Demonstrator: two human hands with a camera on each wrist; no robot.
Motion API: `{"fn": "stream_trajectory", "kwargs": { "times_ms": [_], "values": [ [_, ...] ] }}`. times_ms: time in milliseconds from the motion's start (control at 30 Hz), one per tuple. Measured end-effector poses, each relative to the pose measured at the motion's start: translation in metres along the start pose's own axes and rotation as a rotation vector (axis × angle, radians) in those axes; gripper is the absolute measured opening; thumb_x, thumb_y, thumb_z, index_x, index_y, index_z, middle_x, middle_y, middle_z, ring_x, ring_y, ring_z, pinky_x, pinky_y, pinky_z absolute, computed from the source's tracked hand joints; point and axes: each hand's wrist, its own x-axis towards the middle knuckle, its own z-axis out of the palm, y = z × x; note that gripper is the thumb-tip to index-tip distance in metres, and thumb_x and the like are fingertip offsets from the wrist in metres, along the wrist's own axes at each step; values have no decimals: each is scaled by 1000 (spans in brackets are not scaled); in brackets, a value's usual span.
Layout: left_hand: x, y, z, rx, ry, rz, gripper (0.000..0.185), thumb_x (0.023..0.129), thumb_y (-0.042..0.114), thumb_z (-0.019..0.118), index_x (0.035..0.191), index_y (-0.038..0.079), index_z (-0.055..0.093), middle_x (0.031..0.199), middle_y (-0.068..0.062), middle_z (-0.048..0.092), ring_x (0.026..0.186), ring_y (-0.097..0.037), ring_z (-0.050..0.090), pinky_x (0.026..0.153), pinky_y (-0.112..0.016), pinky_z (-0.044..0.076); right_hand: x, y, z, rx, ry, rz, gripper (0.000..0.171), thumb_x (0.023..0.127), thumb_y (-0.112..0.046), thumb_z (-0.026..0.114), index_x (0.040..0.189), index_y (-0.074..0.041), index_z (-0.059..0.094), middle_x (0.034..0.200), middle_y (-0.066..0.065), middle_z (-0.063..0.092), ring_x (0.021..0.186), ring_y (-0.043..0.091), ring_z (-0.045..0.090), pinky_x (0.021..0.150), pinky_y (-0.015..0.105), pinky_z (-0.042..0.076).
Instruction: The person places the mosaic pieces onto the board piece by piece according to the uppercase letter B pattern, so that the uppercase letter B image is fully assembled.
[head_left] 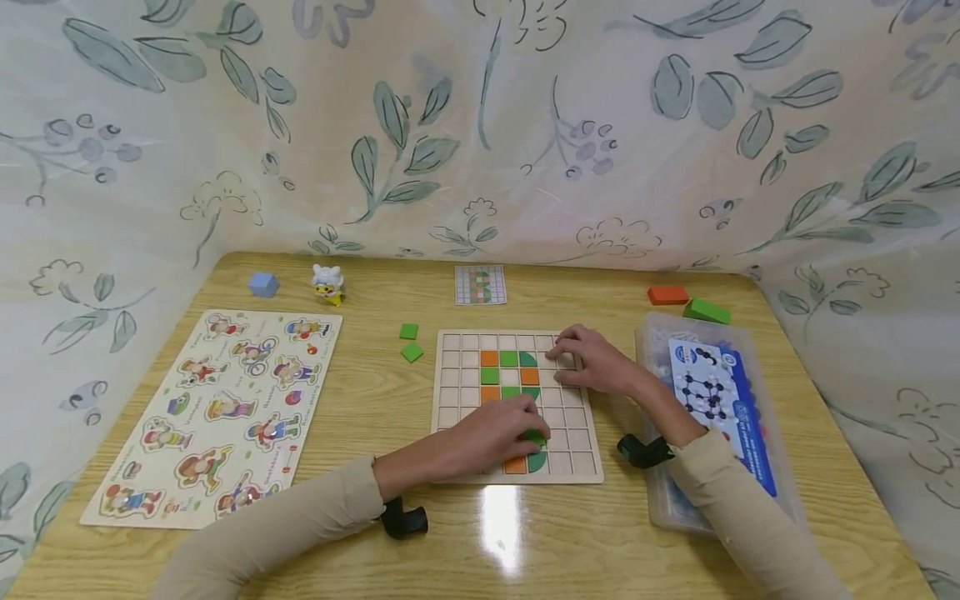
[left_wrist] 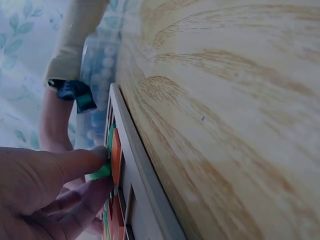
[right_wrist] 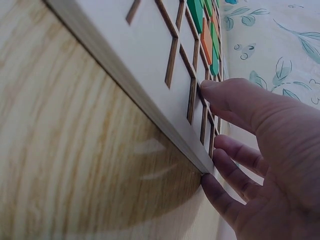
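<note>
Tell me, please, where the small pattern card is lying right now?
In the head view the pattern card lies at the table's far edge, just beyond the grid board, between the white toy figure on its left and the orange block on its right.

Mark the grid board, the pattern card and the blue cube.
grid board [head_left: 457, 392], head view, bare cells on its left side.
pattern card [head_left: 480, 284], head view, middle of the card.
blue cube [head_left: 263, 285], head view, its front face.
</note>
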Motion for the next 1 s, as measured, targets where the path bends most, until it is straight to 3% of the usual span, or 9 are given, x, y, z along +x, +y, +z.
{"fn": "stream_trajectory", "kwargs": {
  "times_ms": [500,767,867,1000],
  "values": [
    [0,4,-1,123,-14,42,21,93,21,63,111,20,74,110,-2,59,89,-6,59,75,-11,46,1,2,1,8,-10,9,29,86,-17,72,114,-9,68,127,19,50,117,37,47,97,55,39],
    [0,6,0,225,-26,35,16,94,21,64,102,20,78,117,-3,60,97,-9,62,79,-17,51,0,2,0,6,-12,23,29,87,-17,71,114,-10,68,127,19,50,116,37,46,96,54,39],
    [-3,9,-5,245,-29,25,15,95,20,63,101,20,77,118,-4,60,94,-9,62,75,-16,50,0,2,0,3,-10,15,29,87,-17,72,114,-10,68,127,19,50,116,37,47,96,54,40],
    [-12,5,-19,204,17,15,16,96,17,60,102,19,75,114,-2,61,76,-8,60,62,-15,45,0,2,0,-3,-8,5,29,86,-17,72,114,-10,68,126,19,51,116,36,47,95,53,40]
  ]
}}
